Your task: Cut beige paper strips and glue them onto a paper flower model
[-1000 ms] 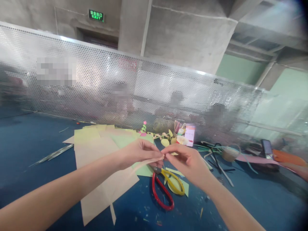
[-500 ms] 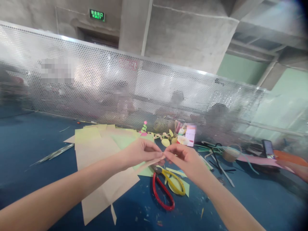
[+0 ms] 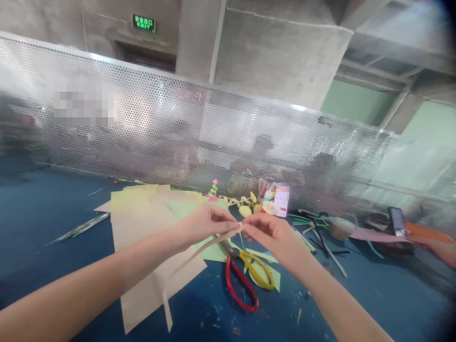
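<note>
A narrow beige paper strip (image 3: pixel 213 242) runs between my hands. My left hand (image 3: pixel 210 225) pinches it near one end, and the rest trails down to the left over the paper sheets. Closed on the tip of the strip, my right hand (image 3: pixel 266 231) meets the left fingertips; a small folded bit shows between them. A thin pale sliver hangs below the fingertips; what it belongs to I cannot tell. Directly beneath the hands lie scissors (image 3: pixel 233 252) with one red and one yellow handle, their blades partly covered by paper and the strip.
Beige sheets (image 3: pixel 142 256) and light green paper (image 3: pixel 185 208) spread at left. Behind my hands stand a small tree-shaped ornament (image 3: pixel 213 190), yellow paper leaves (image 3: pixel 245 211) and a phone (image 3: pixel 282 202). A perforated metal screen (image 3: pixel 221 142) borders the table. Another person's hand (image 3: pixel 436 249) appears at right.
My fingertips have shifted slightly, baring a small folded end of the strip. The strip's trailing part shows more plainly. The scissors and sheets lie as before.
</note>
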Available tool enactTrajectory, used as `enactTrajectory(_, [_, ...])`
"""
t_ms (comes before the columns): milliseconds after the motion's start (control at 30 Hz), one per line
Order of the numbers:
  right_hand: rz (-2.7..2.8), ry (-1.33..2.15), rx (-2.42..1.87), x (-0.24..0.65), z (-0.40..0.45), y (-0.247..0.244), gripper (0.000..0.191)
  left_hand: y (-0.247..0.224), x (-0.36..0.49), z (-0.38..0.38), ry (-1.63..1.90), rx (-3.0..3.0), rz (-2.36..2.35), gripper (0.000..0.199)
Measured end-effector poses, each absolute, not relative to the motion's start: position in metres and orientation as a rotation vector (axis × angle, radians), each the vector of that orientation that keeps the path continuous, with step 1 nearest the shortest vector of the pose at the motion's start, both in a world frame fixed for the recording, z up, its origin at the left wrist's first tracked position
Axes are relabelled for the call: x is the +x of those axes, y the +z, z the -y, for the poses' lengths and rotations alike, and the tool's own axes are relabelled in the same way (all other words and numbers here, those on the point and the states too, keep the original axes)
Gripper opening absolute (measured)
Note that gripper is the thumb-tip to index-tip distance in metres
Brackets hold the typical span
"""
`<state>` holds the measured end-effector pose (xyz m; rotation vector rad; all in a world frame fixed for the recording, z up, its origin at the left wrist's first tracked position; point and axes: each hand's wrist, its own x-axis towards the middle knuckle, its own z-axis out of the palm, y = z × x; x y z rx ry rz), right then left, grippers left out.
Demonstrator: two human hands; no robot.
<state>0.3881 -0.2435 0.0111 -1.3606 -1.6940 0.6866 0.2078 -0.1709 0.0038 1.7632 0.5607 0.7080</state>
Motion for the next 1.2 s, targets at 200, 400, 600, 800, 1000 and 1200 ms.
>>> enactTrajectory(200, [1.746, 0.632, -1.385, 0.384, 0.244, 0.01, 0.016, 0.004, 0.208, 0.171, 0.629, 1.709, -0.57, 0.025])
enactTrajectory(400, [1.712, 0.575, -1.349, 0.384, 0.241, 0.002, 0.016, 0.001, 0.209, 0.168, 0.627, 1.518, -0.595, 0.024])
enactTrajectory(600, [1.912, -0.196, -1.126, 0.382, 0.243, -0.005, 0.021, -0.002, 0.21, 0.166, 0.717, 1.3, -0.541, 0.017])
enactTrajectory(800, [1.97, -0.484, -1.01, 0.378, 0.247, -0.006, 0.016, -0.001, 0.211, 0.17, 0.714, 1.276, -0.498, 0.019])
enactTrajectory(1000, [1.845, -0.256, -1.089, 0.378, 0.251, -0.002, 0.006, 0.0, 0.211, 0.174, 0.715, 1.329, -0.399, 0.02])
enactTrajectory(1200, [1.713, 0.043, -1.145, 0.376, 0.246, -0.004, 0.003, 0.002, 0.21, 0.175, 0.719, 1.389, -0.381, 0.019])
